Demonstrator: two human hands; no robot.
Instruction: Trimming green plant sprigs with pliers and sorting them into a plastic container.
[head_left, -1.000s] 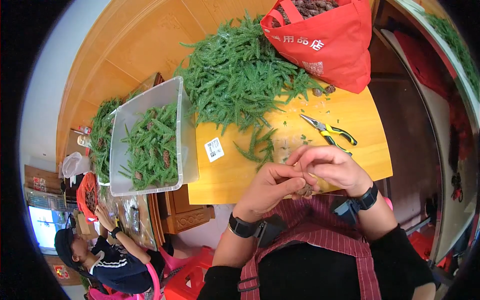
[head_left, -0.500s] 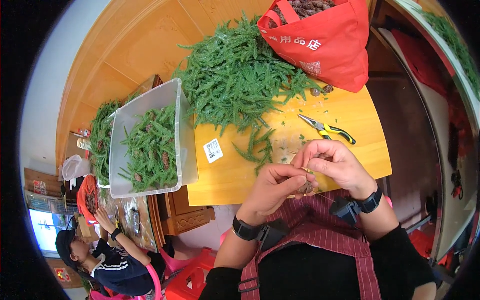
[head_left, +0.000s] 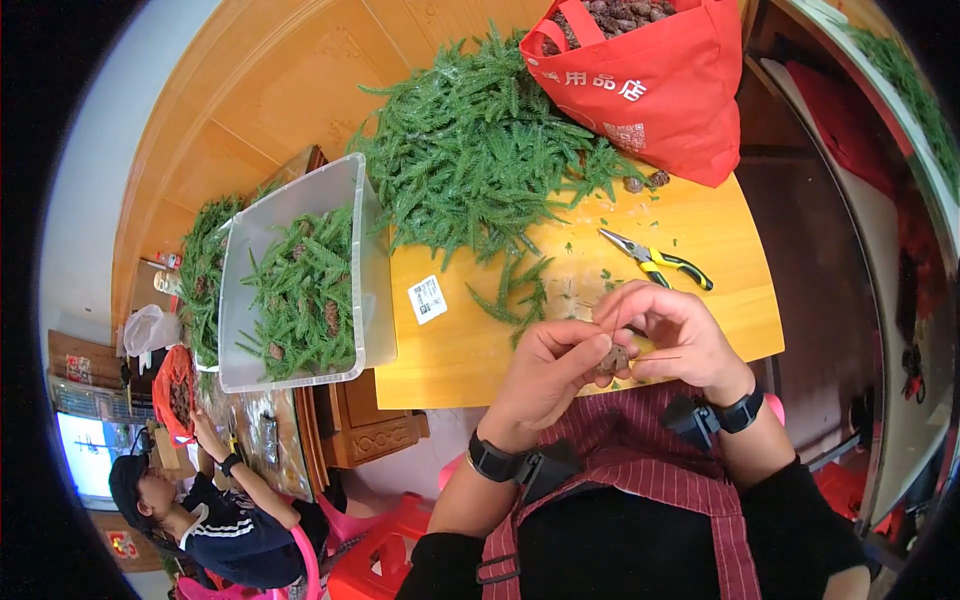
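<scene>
My left hand (head_left: 548, 372) pinches a small brown pine cone (head_left: 616, 358) between thumb and fingers, just over the table's near edge. Close against it, my right hand (head_left: 692, 342) is curled with its fingertips at a thin wire (head_left: 662, 358) that runs by the cone. How the wire sits around the cone is partly hidden by my fingers. Beyond my hands lie loose green sprigs (head_left: 512, 296) of artificial pine. Long-nose pliers (head_left: 655, 258) with yellow and black handles rest on the tabletop, their jaws pointing away to the left.
A heap of green pine sprigs (head_left: 470, 150) covers the table's (head_left: 430, 365) far side, beside a red bag (head_left: 650, 90) of pine cones. At left stands a clear plastic bin (head_left: 376, 320) with sprigs and cones. A white label (head_left: 427, 300) lies nearby. Another person (head_left: 225, 520) sits lower left.
My right fingers have parted from the left fingertips and moved slightly right along the wire. The pine cone now shows more clearly in my left hand.
</scene>
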